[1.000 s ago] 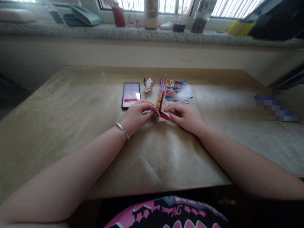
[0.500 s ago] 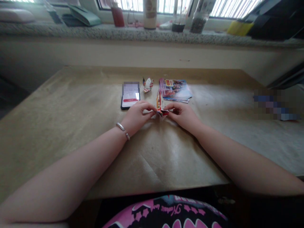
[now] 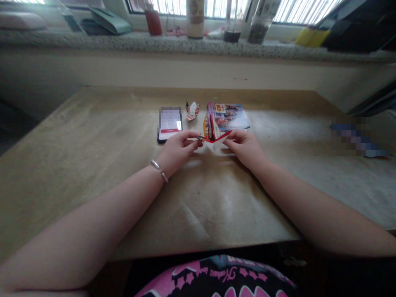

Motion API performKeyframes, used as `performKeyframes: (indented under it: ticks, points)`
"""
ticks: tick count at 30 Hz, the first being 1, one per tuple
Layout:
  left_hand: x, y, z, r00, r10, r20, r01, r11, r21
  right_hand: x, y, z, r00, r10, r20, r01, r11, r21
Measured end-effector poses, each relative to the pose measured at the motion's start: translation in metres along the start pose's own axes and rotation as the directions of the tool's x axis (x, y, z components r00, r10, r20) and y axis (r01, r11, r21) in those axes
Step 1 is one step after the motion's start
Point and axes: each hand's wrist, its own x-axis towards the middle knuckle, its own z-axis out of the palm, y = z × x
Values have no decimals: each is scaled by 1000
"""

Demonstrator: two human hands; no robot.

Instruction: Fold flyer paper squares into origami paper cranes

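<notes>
Between my two hands is a folded piece of printed paper, red, orange and white, with its near flaps spread and a pointed part standing up behind. My left hand pinches its left edge between thumb and fingers; a silver cuff bracelet is on that wrist. My right hand pinches the right flap. Just behind the paper lies a stack of colourful printed sheets, partly covered by it. A small folded paper piece rests on the table left of the stack.
A phone with a lit screen lies by my left hand on the beige-covered table. Far right is a blurred bluish item. On the granite windowsill stand a red bottle, a pale bottle and other containers.
The paper's near part has opened wider, its red-edged flap now spread to the right. My right hand has shifted slightly right, my left slightly left. Phone and stack stay put.
</notes>
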Motion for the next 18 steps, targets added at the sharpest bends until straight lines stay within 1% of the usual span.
performKeyframes:
  ticks: [2,4,6,8,11,14,16,18]
  points:
    - [0,1,0,1000,7,-15,-7,1000,15,0,-1,0,1000,13,7,-13,999,32]
    - [1,2,0,999,32,-40,-31,999,22,-2,-4,0,1000,1,-3,-1,999,44]
    - [1,3,0,997,55,-55,-56,998,-8,-3,-8,1,999,-31,-23,32,999,42]
    - [0,3,1,997,64,-36,-66,996,-52,-5,-12,2,999,-44,-28,46,998,42]
    - [-2,4,3,997,74,4,-73,992,-100,-7,-15,6,998,18,-59,-13,996,92]
    - [-4,3,6,997,74,10,-72,988,-138,-9,-16,13,991,112,-67,-96,975,201]
    - [-5,3,8,997,75,16,-71,983,-168,-10,-17,17,990,133,-45,-118,964,240]
    - [-4,2,9,996,85,34,-77,979,-187,-11,-18,20,991,129,-30,-118,962,245]
